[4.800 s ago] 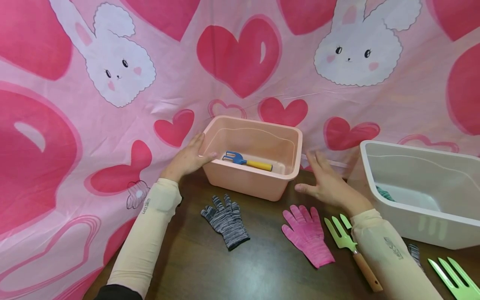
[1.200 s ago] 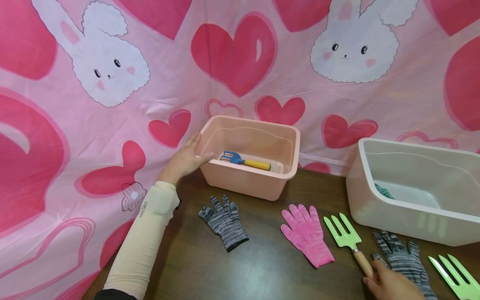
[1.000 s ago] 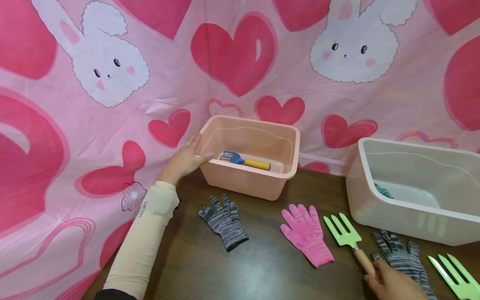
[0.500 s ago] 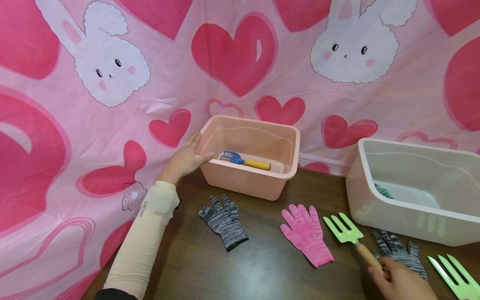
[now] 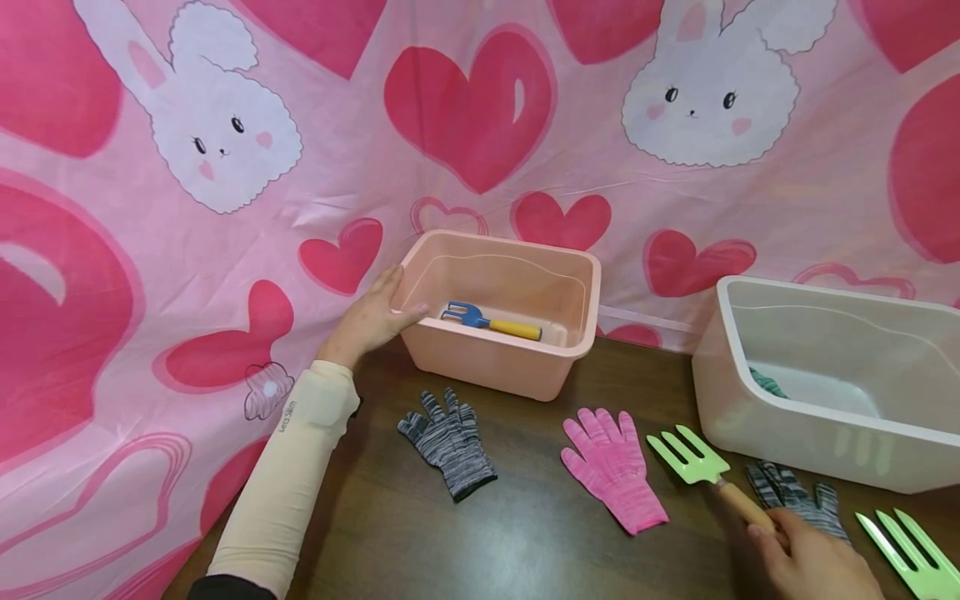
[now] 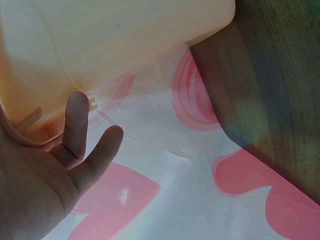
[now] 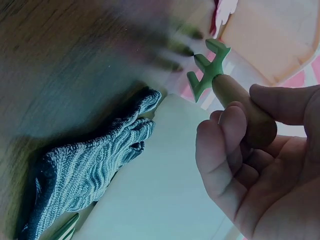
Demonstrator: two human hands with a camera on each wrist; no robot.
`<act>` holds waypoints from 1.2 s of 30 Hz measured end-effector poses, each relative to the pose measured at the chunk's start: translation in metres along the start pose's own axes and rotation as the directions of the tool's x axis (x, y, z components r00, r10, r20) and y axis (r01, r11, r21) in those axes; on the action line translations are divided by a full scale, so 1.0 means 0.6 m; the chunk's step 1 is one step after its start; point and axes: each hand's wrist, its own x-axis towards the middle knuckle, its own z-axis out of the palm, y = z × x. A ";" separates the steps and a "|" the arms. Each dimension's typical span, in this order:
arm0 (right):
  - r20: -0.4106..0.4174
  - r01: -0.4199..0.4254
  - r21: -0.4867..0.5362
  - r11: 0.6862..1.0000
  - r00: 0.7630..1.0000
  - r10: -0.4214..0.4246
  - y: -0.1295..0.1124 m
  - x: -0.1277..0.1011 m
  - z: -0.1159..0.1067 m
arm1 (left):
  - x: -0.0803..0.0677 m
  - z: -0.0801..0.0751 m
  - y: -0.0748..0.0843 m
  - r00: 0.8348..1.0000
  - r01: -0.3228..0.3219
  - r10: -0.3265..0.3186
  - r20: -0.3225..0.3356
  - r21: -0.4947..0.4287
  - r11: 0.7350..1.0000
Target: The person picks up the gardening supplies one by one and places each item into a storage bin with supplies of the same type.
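Note:
My left hand [image 5: 367, 327] grips the left front corner of the peach plastic tub [image 5: 491, 367], with the thumb over the front rim and the fingers along the left side. Inside the tub lies a small blue hand fork with a yellow handle [image 5: 516, 329]. At the lower right, my right hand [image 5: 813, 558] holds a green garden hand fork [image 5: 697, 467] by the end of its wooden handle. In the right wrist view, thumb and fingers wrap round the handle [image 7: 242, 105]. A grey striped glove [image 7: 95, 160] lies beside this hand, partly hidden by it in the head view.
A pink glove [image 5: 618, 475] and another grey striped glove [image 5: 452, 446] lie on the dark wooden table [image 5: 420, 550]. A white tub [image 5: 817, 442] with a green item [image 5: 767, 383] inside stands at right. A second green fork [image 5: 911, 554] lies by the right edge.
My right hand has left the peach tub's side, taken hold of the green hand fork's handle and swung it slightly rightward. My left hand stays on the peach tub.

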 end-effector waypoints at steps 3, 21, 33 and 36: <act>-0.046 0.025 -0.003 1.000 0.999 -0.025 0.001 0.000 0.000 | 0.000 -0.001 0.001 1.000 0.001 -0.001 0.000 -0.002 1.000; -0.418 0.180 0.004 0.984 0.894 -0.162 -0.010 -0.010 0.001 | 0.001 0.001 -0.002 1.000 -0.024 0.024 -0.010 0.003 1.000; -0.478 0.237 0.019 0.971 0.855 -0.199 -0.025 -0.006 -0.020 | 0.001 0.000 -0.001 1.000 -0.011 0.011 -0.006 -0.006 1.000; -0.500 0.253 0.022 0.967 0.841 -0.209 -0.028 -0.005 -0.026 | 0.000 0.001 0.000 1.000 -0.013 0.013 -0.011 -0.005 1.000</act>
